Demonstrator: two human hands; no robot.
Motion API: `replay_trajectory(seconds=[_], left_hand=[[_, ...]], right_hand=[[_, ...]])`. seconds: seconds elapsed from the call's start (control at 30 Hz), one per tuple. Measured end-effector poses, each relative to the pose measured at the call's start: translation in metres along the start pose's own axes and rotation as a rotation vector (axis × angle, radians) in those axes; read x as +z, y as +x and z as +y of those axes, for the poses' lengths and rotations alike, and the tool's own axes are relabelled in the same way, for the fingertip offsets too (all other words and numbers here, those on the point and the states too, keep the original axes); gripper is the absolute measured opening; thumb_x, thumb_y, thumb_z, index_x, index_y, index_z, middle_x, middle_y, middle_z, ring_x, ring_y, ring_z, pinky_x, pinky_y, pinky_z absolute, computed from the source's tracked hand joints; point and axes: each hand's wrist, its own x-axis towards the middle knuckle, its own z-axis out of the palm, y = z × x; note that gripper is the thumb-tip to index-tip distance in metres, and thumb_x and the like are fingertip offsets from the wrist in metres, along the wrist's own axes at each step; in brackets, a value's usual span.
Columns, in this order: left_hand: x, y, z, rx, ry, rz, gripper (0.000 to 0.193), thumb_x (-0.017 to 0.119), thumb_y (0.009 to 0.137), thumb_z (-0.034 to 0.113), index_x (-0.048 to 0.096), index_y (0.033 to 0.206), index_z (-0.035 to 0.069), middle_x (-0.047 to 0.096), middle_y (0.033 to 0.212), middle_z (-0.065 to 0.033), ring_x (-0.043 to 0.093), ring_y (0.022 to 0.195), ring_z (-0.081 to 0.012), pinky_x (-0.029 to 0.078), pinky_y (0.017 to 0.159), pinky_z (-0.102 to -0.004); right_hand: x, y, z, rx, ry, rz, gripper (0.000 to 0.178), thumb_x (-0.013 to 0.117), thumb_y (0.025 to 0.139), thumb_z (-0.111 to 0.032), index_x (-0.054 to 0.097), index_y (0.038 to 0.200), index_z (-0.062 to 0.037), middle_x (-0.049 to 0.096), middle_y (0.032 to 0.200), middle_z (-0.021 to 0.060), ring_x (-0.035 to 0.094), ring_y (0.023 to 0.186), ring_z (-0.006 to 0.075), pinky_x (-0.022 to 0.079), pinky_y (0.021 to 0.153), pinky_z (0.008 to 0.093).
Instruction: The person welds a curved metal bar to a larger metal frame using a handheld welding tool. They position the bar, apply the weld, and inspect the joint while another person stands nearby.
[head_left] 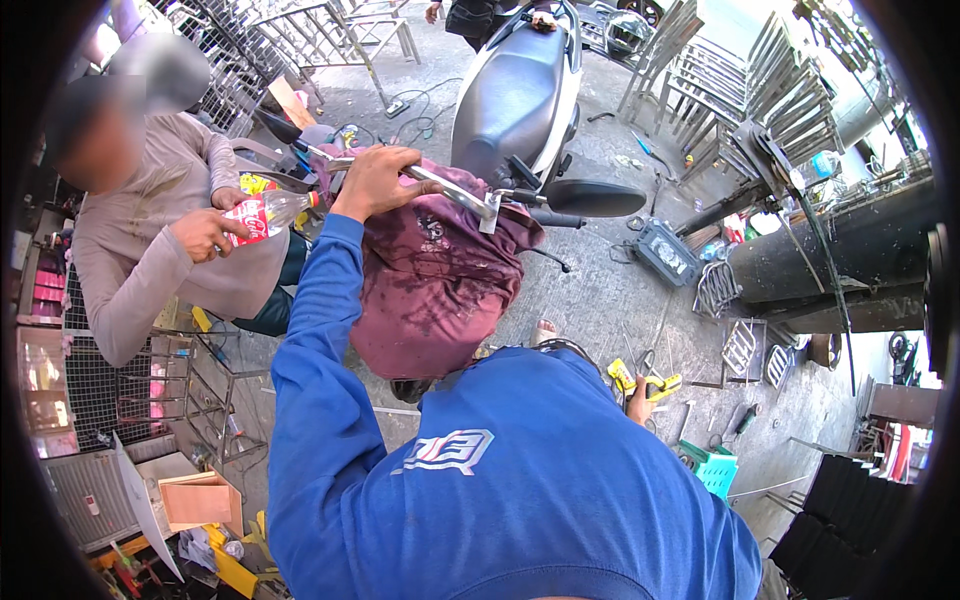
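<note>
My left hand (385,182) grips a flat silver metal bar (462,196) between thumb and fingers. The bar lies across the front of a motorcycle (515,85), over a stained maroon cloth (430,300) draped there. Its right end has a short bent piece near the stem of a black mirror (597,198). Low at my right side, my right hand (640,406) is closed on a yellow tool with black parts (645,384). My body hides part of that hand, and the tool's exact kind is unclear.
On my left stands a person (180,220) holding a plastic bottle with a red label (262,216). A grey case (665,252) and a green crate (710,468) sit on the floor to my right. Metal frames (740,85) stand at far right, beside a large dark pipe (840,260).
</note>
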Motion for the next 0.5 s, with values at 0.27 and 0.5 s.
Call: replay_trajectory(seconds=[0.27, 0.5], left_hand=[[0.019, 0.002, -0.009, 0.061, -0.088, 0.156, 0.062, 0.071, 0.085, 0.069, 0.075, 0.091, 0.008, 0.072, 0.086, -0.0127, 0.070, 0.086, -0.0353, 0.053, 0.077, -0.0466], [0.028, -0.008, -0.012, -0.010, -0.026, 0.158, 0.060, 0.072, 0.085, 0.067, 0.073, 0.093, 0.008, 0.071, 0.090, -0.0124, 0.069, 0.090, -0.0352, 0.053, 0.078, -0.0452]], right_hand=[[0.000, -0.011, -0.040, -0.027, 0.063, -0.079, 0.091, 0.083, 0.081, -0.051, 0.056, 0.133, 0.0178, 0.062, 0.131, 0.0281, 0.062, 0.112, 0.0316, 0.048, 0.099, 0.0401], [0.016, -0.010, -0.052, -0.149, -0.067, 0.027, 0.081, 0.087, 0.081, -0.041, 0.056, 0.132, 0.0129, 0.066, 0.122, 0.0199, 0.065, 0.098, 0.0260, 0.052, 0.091, 0.0393]])
